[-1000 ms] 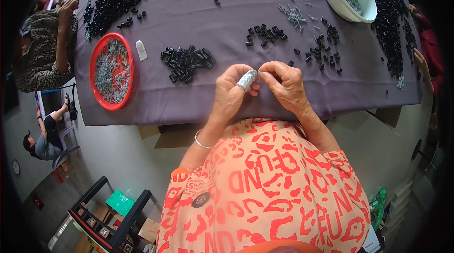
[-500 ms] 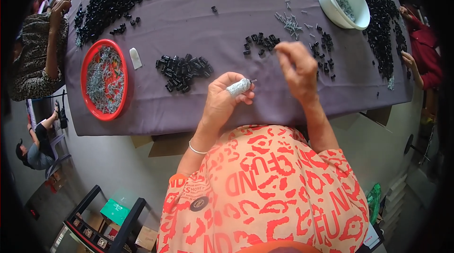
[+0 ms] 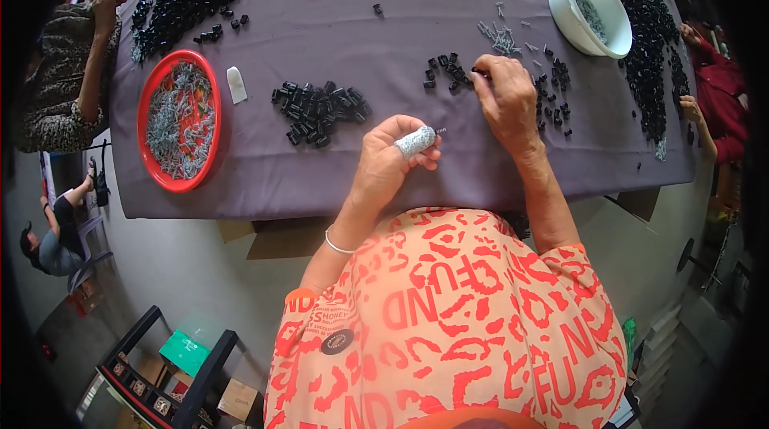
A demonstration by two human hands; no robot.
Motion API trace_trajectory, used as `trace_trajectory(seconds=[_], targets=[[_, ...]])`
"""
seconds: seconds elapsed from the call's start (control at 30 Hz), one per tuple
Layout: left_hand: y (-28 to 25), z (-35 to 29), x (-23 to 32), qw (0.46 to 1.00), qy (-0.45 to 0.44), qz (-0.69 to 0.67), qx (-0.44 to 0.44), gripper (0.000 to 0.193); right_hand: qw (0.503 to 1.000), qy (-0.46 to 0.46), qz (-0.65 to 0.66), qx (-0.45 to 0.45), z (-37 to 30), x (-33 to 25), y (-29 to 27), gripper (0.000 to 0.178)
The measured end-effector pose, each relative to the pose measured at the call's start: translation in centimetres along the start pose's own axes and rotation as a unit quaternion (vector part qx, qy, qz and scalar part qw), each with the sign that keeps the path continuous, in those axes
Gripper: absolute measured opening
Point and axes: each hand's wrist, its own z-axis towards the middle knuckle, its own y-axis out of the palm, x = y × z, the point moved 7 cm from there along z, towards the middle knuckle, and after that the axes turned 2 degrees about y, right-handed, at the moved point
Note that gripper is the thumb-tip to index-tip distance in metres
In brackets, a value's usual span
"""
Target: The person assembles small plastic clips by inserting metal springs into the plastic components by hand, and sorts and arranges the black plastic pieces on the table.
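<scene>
My left hand (image 3: 398, 155) is closed, its thumb covered by a silvery-grey wrap (image 3: 415, 142). At the thumb's tip it pinches a small black part with a thin spring-like metal piece (image 3: 440, 131) sticking out to the right. Farther right and a bit higher, my right hand (image 3: 508, 100) has its fingertips together on a small black plastic piece (image 3: 481, 72), partly hidden by the fingers. Beside those fingertips lies a loose cluster of black plastic pieces (image 3: 445, 68). A larger heap of black pieces (image 3: 319, 112) rests to the left of my left hand.
A red tray (image 3: 214, 158) of grey metal bits stands at the left, near a small white piece (image 3: 236, 85). Loose screws (image 3: 501, 39) lie beyond my right hand, below a white bowl (image 3: 565, 28). Big black heaps (image 3: 188, 4) line the far side. People sit at both sides.
My right hand, blurred before, now has its fingers down at the black cluster and pinches one piece. The left hand keeps its grip. The whole view has shifted slightly.
</scene>
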Motion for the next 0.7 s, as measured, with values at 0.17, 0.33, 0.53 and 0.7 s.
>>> trace_trajectory(seconds=[0.17,0.33,0.53,0.7], targets=[[-0.1,-0.2,0.4,1.0,0.021,-0.014,0.014,0.008,0.884,0.226,0.406,-0.054,-1.9,0.8,0.1,0.013],[0.7,-0.6,1.6,0.999,0.048,-0.015,0.01,0.008,0.752,0.269,0.592,-0.105,-3.5,-0.8,0.4,0.02],[1.3,-1.1,1.7,0.998,0.061,-0.012,0.006,0.009,0.741,0.258,0.614,-0.085,-4.5,-1.4,0.2,0.022],[2.0,-1.7,1.5,0.998,0.064,-0.009,0.006,0.01,0.74,0.263,0.616,-0.063,-5.6,-1.4,0.3,0.021]])
